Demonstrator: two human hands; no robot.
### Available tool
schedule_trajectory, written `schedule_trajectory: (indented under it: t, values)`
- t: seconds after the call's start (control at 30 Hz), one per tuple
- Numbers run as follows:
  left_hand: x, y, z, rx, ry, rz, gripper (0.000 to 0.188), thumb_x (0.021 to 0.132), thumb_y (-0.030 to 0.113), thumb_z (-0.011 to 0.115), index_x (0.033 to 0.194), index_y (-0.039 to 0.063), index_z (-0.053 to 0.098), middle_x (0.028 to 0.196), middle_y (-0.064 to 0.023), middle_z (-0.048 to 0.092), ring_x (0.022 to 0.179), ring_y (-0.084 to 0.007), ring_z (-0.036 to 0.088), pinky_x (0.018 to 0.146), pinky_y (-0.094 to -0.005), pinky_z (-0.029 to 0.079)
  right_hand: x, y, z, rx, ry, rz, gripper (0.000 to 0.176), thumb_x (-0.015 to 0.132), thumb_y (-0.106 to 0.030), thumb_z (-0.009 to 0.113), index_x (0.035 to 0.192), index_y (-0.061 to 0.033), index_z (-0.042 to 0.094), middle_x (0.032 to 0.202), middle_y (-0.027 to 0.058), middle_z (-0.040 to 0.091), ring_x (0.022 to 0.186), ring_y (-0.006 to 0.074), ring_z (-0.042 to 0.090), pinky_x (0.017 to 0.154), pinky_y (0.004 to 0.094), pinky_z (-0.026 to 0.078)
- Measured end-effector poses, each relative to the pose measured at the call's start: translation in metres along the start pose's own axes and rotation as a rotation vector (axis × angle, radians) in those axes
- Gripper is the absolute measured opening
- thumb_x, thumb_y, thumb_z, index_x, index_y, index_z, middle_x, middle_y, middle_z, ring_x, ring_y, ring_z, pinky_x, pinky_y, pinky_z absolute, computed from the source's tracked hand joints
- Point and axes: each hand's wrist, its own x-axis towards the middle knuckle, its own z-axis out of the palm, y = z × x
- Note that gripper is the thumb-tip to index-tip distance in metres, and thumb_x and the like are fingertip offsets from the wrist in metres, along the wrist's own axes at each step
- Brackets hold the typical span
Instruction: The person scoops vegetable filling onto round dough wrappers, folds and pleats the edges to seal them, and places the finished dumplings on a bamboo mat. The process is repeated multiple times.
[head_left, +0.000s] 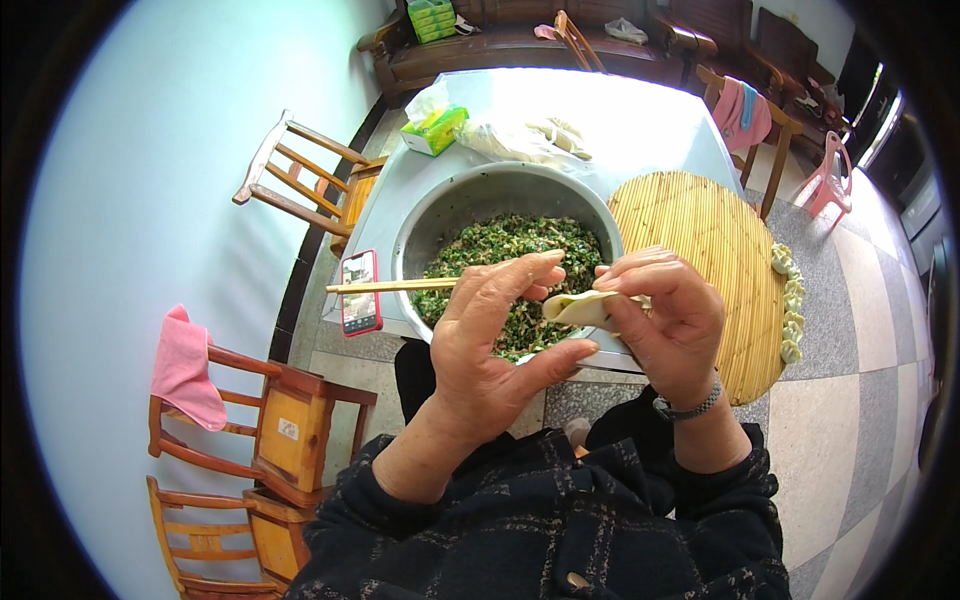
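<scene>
My right hand (667, 315) pinches a folded dumpling wrapper (581, 309) between thumb and fingers, its left end gaping a little. Just left of it, my left hand (487, 330) has thumb and fingers spread, apart from the dough. Beneath both hands is a large metal basin (510, 176) of chopped green filling (517, 232). A pair of chopsticks (390, 286) crosses the basin's left rim and runs behind my left hand; whether the hand touches them is hidden. To the right, a round reed tray (690, 225) carries several pleated dumplings (789, 300) along its far right edge.
On the table (637, 105), a tissue pack (435, 131) and a plastic bag with pale contents (532, 139) lie behind the basin. A red-edged phone (361, 292) sits left of it. Wooden chairs (300, 180) line the left wall; a pink plastic chair (829, 180) stands right.
</scene>
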Motion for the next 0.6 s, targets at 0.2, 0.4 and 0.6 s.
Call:
schedule_trajectory:
  t: [0.2, 0.4, 0.6]
  values:
    - [-0.009, -0.007, 0.003, -0.136, 0.041, 0.061, 0.043, 0.078, 0.007, 0.086, 0.114, 0.002, 0.064, 0.109, -0.0128, 0.071, 0.083, -0.0182, 0.068, 0.085, -0.0331, 0.054, -0.006, -0.001, -0.005, 0.195, 0.004, 0.129, 0.015, 0.088, 0.006, 0.072, 0.1, -0.0004, 0.067, 0.102, 0.0126, 0.071, 0.098, 0.0199, 0.07, 0.079, 0.03, 0.058]
    - [-0.004, -0.009, 0.003, 0.008, 0.047, 0.193, 0.034, 0.079, 0.002, 0.083, 0.108, 0.005, 0.068, 0.102, -0.0103, 0.071, 0.084, -0.0205, 0.067, 0.079, -0.032, 0.054, -0.005, 0.003, -0.005, 0.15, -0.054, 0.059, 0.014, 0.089, 0.005, 0.072, 0.101, -0.0004, 0.067, 0.103, 0.0126, 0.071, 0.097, 0.0187, 0.07, 0.076, 0.0294, 0.059]
    - [-0.004, -0.006, 0.003, 0.027, 0.038, 0.14, 0.025, 0.081, 0.002, 0.082, 0.103, 0.004, 0.07, 0.097, -0.0102, 0.069, 0.084, -0.0214, 0.067, 0.075, -0.032, 0.055, -0.006, 0.002, -0.004, 0.121, -0.043, 0.087, 0.015, 0.087, 0.005, 0.074, 0.099, -0.0009, 0.067, 0.1, 0.0121, 0.072, 0.094, 0.019, 0.07, 0.075, 0.0293, 0.057]
